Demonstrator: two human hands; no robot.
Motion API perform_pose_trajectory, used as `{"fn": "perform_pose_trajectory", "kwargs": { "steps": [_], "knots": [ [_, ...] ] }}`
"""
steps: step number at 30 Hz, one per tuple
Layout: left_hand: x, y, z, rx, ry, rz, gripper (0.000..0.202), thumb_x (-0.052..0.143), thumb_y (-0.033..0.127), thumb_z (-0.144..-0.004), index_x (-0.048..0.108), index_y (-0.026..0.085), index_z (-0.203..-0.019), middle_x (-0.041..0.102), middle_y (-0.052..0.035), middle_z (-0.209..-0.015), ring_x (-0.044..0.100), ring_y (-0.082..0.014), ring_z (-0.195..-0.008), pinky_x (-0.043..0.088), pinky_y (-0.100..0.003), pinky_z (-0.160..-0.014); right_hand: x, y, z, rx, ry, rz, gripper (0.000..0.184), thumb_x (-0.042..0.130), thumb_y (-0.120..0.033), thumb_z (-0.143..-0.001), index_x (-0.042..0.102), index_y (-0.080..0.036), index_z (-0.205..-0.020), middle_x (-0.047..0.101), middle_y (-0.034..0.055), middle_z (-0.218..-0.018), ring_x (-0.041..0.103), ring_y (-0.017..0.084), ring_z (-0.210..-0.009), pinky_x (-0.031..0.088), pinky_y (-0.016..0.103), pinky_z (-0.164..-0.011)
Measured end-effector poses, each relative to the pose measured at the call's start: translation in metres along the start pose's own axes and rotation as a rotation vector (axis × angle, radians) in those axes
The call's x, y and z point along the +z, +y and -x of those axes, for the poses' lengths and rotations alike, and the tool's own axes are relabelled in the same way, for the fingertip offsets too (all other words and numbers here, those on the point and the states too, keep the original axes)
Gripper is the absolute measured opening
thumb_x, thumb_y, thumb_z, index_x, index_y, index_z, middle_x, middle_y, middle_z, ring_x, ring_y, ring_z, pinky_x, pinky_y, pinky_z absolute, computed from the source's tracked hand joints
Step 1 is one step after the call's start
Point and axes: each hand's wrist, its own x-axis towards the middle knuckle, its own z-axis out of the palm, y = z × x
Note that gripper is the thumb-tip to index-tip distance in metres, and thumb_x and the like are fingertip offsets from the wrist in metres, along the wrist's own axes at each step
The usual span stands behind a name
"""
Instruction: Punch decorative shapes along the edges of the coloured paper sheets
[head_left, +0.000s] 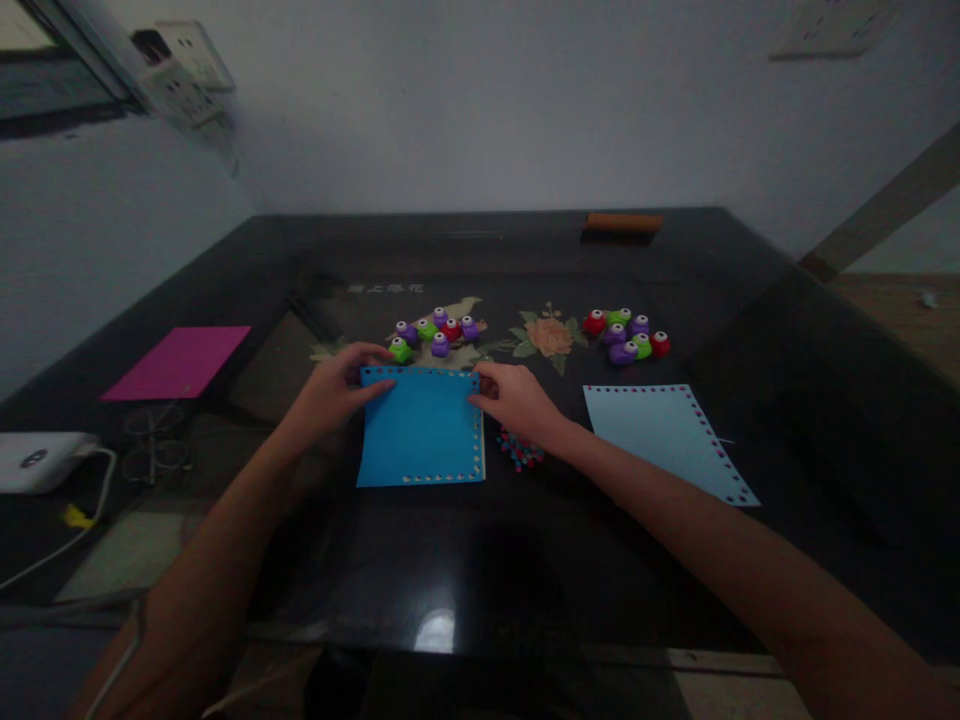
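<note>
In the middle of the dark table lies a blue sheet of paper (420, 430) with punched holes along its top, right and bottom edges. A paler sheet edge peeks out beneath its right side. My left hand (341, 390) holds the upper left corner, thumb on top and fingers behind. At the upper right corner, my right hand (517, 398) pinches the same sheet between thumb and fingers. Close below my right wrist is a small pile of red and blue bits (519, 450), partly hidden and too small to name.
Small one-eyed toys in purple, green and red form a left group (439, 345) and a right group (621, 350). A pale hole-edged sheet (660, 440) lies right. Leftward are a pink sheet (180, 362), eyeglasses (156, 458) and a white cabled device (45, 462). An orange-brown object (624, 222) lies at the back.
</note>
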Motion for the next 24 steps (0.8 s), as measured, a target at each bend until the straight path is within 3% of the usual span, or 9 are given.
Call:
{"fn": "perform_pose_trajectory", "kwargs": {
  "steps": [3,9,13,19,24],
  "knots": [
    [-0.002,0.002,0.000,-0.085,0.028,0.129,0.042,0.066,0.043,-0.071,0.058,0.017,-0.103,0.065,-0.0059,-0.097,0.062,-0.0220,-0.084,0.052,-0.034,-0.071,-0.004,0.001,-0.002,0.026,0.015,-0.208,0.014,0.059,-0.018,-0.075,0.048,-0.019,-0.066,0.061,0.0006,-0.066,0.059,0.014,-0.065,0.040,0.026,-0.060],
    [0.000,0.009,0.003,-0.203,0.082,0.291,0.041,0.068,0.040,-0.071,0.060,0.018,-0.104,0.066,-0.0046,-0.091,0.063,-0.0193,-0.076,0.051,-0.028,-0.060,-0.013,0.001,-0.004,0.084,-0.036,-0.460,0.018,0.060,-0.019,-0.073,0.045,-0.020,-0.064,0.058,-0.0023,-0.058,0.057,0.013,-0.057,0.044,0.027,-0.058],
    [0.007,0.014,0.007,-0.261,0.092,0.475,0.042,0.068,0.042,-0.072,0.059,0.018,-0.106,0.067,-0.0044,-0.093,0.064,-0.0205,-0.079,0.054,-0.030,-0.065,-0.021,0.002,-0.005,0.090,-0.050,-0.555,0.016,0.062,-0.018,-0.072,0.048,-0.020,-0.065,0.056,-0.0028,-0.056,0.056,0.012,-0.056,0.044,0.028,-0.058],
    [0.015,0.022,0.011,-0.288,-0.001,0.660,0.053,0.071,0.049,-0.069,0.059,0.016,-0.109,0.069,-0.0104,-0.101,0.067,-0.0261,-0.086,0.057,-0.038,-0.073,-0.035,0.007,-0.008,0.111,-0.006,-0.602,0.021,0.065,-0.021,-0.071,0.046,-0.020,-0.063,0.055,-0.0035,-0.053,0.055,0.012,-0.053,0.044,0.029,-0.058],
    [0.024,0.021,0.016,-0.292,-0.087,0.707,0.053,0.071,0.051,-0.070,0.059,0.017,-0.109,0.071,-0.0084,-0.098,0.068,-0.0240,-0.081,0.057,-0.039,-0.074,-0.051,0.009,-0.007,0.123,0.071,-0.648,0.021,0.067,-0.025,-0.069,0.048,-0.020,-0.064,0.055,-0.0036,-0.052,0.054,0.012,-0.053,0.044,0.029,-0.055]
  ]
}}
